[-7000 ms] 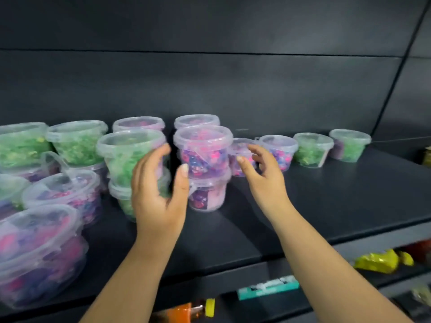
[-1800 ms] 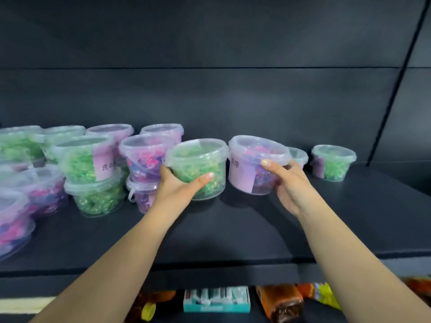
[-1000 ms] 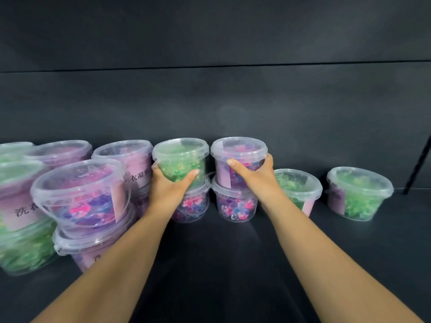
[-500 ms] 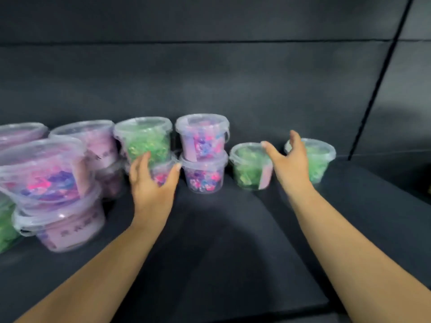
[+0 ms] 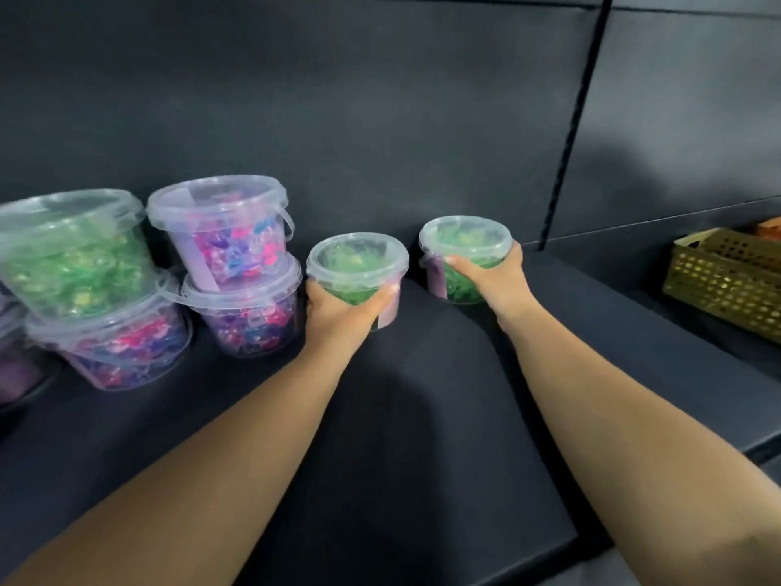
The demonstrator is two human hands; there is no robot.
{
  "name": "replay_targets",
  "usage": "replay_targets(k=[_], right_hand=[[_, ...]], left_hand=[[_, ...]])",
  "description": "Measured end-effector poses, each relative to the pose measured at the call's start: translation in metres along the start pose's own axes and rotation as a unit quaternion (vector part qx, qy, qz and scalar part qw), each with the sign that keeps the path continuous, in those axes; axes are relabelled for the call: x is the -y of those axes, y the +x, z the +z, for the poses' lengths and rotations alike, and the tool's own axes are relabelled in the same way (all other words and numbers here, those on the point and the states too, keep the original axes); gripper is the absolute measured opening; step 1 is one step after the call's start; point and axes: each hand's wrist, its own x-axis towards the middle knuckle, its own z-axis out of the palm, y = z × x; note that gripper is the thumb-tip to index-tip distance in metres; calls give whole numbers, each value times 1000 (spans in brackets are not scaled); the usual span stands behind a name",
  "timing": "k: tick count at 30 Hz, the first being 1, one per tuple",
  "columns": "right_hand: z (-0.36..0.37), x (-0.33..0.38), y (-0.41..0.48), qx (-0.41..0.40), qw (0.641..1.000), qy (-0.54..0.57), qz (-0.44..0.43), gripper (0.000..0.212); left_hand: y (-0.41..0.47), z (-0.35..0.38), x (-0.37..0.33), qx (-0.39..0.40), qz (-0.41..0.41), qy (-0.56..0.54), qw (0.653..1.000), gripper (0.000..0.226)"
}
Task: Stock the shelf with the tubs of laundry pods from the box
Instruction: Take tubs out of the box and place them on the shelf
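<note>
At the left of the frame, a clear plastic tub of green pods (image 5: 72,255) is stacked on a clear plastic tub of pink and purple pods (image 5: 118,353). Just to its right, a pair of clear lidded tubs of pink and blue pods (image 5: 224,238) is stacked the same way, a doubling-up judged to save room on the dark shelf (image 5: 422,437).

Right beside that pair, a small round clear tub of green pods (image 5: 357,264) is gripped by the left hand (image 5: 338,319), with the thumb curled round one side and the fingers round the other, below the lid rim. Whether its base is on the shelf cannot be told. Across a gap to the right, a second small clear tub of green pods (image 5: 465,243) is clasped from the side by the right hand (image 5: 494,281), close to the dark back panel (image 5: 380,120) and seemingly resting on the shelf.

Both are held by the body rather than the lid — probably so that they stay upright and the lids are not popped. The two are judged to be in the course of being lined up or stacked. At the far right, an olive perforated basket (image 5: 727,281) is seen. The box is not in view.
</note>
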Motion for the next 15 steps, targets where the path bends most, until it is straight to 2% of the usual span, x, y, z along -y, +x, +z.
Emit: replay_targets(k=[3, 6, 8, 12, 15], right_hand=[[-3, 4, -3, 17, 1000, 8, -10, 102], [-9, 9, -21, 27, 1000, 8, -10, 84], [-11, 13, -40, 41, 999, 4, -13, 82], [-4, 21, -93, 115, 993, -2, -18, 87], [18, 25, -136, 182, 983, 2, -22, 81]], left_hand=[[5, 2, 2, -9, 25, 30, 999, 103], [-3, -9, 4, -16, 45, 52, 997, 99], [-19, -27, 8, 3, 55, 62, 997, 96], [-65, -85, 28, 50, 60, 69, 995, 100], [-94, -138, 45, 37, 56, 95, 993, 103]])
